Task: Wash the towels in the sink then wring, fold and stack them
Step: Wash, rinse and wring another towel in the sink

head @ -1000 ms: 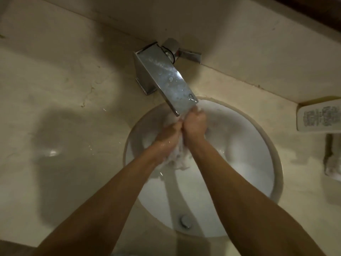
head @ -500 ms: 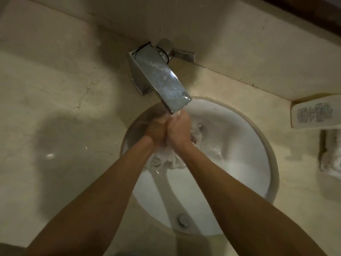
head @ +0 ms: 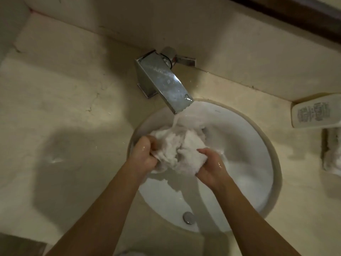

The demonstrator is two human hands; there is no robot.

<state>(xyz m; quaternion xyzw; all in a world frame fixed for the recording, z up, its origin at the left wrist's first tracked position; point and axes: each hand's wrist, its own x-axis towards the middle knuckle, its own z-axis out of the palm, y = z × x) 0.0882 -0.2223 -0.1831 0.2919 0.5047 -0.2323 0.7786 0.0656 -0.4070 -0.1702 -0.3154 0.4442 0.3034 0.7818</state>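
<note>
One white towel [head: 181, 150] in the sink, bunched and wet; whether more than one cloth sits in that bunch cannot be told. One round white sink [head: 245, 145], with one metal drain stopper [head: 188, 218] at its near side. One chrome tap [head: 162, 78] at the far side, with one stream of water [head: 176, 120] running from it. Two hands: one left hand [head: 142, 156], one right hand [head: 210, 168]. One pale bottle [head: 316, 112] lying at the far right. One whitish bundle [head: 332, 154] at the right edge, cut off, kind unclear.
</note>
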